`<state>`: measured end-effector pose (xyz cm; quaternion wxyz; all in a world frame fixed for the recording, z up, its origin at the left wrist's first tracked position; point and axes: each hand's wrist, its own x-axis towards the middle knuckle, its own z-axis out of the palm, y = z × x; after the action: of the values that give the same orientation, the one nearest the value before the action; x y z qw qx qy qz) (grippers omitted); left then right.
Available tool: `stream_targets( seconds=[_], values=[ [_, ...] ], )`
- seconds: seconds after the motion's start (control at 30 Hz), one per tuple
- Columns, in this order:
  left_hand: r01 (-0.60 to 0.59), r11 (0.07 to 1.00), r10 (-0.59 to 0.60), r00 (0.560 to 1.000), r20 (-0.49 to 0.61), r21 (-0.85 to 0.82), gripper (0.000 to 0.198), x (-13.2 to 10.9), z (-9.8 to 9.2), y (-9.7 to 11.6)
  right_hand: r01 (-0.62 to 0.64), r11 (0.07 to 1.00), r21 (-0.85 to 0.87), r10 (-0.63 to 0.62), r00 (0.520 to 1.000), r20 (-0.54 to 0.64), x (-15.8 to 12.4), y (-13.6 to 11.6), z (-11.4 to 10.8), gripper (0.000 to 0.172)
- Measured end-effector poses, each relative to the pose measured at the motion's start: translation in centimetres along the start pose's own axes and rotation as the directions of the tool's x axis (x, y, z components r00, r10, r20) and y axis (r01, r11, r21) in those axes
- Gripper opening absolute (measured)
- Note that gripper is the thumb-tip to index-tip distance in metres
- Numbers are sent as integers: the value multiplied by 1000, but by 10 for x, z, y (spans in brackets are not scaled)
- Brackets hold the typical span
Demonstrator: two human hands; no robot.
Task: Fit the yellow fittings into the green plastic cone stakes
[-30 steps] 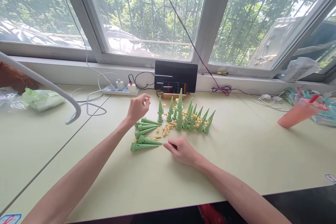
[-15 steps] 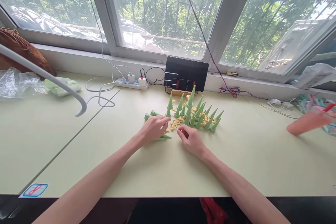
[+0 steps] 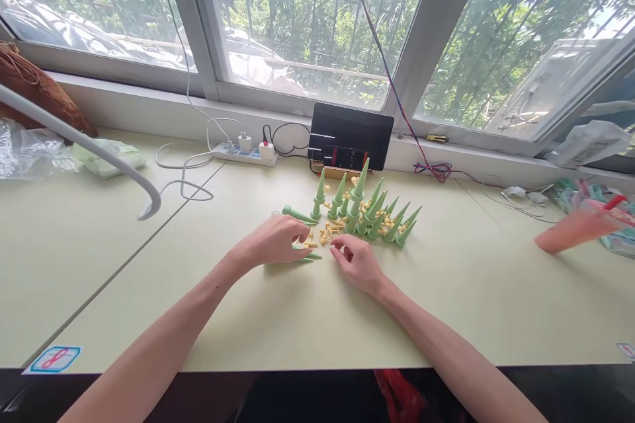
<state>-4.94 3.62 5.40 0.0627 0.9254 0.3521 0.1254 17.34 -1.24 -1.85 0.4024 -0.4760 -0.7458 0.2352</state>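
My left hand (image 3: 276, 239) is over several green cone-shaped spikes that lie on the table, thumb and fingers apart. One lying spike (image 3: 299, 214) shows just beyond it; other tips stick out under the thumb. My right hand (image 3: 358, 262) is low over the table with thumb and fingertips pinched together; whatever is between them is too small to make out. Between the hands is a loose pile of small yellow peg-like pieces (image 3: 326, 234). Past them stands a group of upright green spikes (image 3: 373, 213), one stacked taller (image 3: 360, 188), with more yellow pieces among them.
A black tablet (image 3: 351, 133) with a phone in front leans by the window sill. To its left are a power strip (image 3: 247, 153) and white cables. A tilted cup of red drink (image 3: 575, 230) is at the right. A white curved bar (image 3: 89, 139) crosses the left side.
My left hand has moved left and down, away from the standing spikes, and its thumb and fingers have spread. My right hand has shifted slightly left, still pinched.
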Motion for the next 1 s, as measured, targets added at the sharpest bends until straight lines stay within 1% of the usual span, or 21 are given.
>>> stream_targets(
  seconds=[0.07,0.13,0.27,0.4,0.53,0.7,0.8,1.0],
  values=[
    [35,999,-35,999,30,-25,28,-1,-6,-4,2,1000,-4,-2,1000,0,0,0,0,18],
    [56,997,-52,996,72,-57,27,-2,-9,-8,0,1000,-2,0,1000,7,1,-1,-1,18],
    [37,994,-25,993,117,-105,28,-3,-2,-10,-9,1000,-1,9,1000,12,1,-2,-2,20],
    [35,995,-20,989,147,-98,28,-3,7,-10,-10,1000,-3,10,1000,25,2,-4,-3,21],
    [45,996,-29,981,191,-81,24,-3,8,-9,-11,1000,-8,11,999,32,2,-5,-3,22],
    [50,997,-39,979,201,-50,18,-3,9,-1,-8,1000,0,8,999,33,2,-6,-3,23],
    [35,999,-25,980,199,-42,15,-2,11,4,-5,1000,3,5,1000,30,1,-6,-3,24],
    [1,997,13,986,169,-82,10,-2,13,12,-4,1000,4,4,1000,31,1,-4,-3,23]
  ],
)
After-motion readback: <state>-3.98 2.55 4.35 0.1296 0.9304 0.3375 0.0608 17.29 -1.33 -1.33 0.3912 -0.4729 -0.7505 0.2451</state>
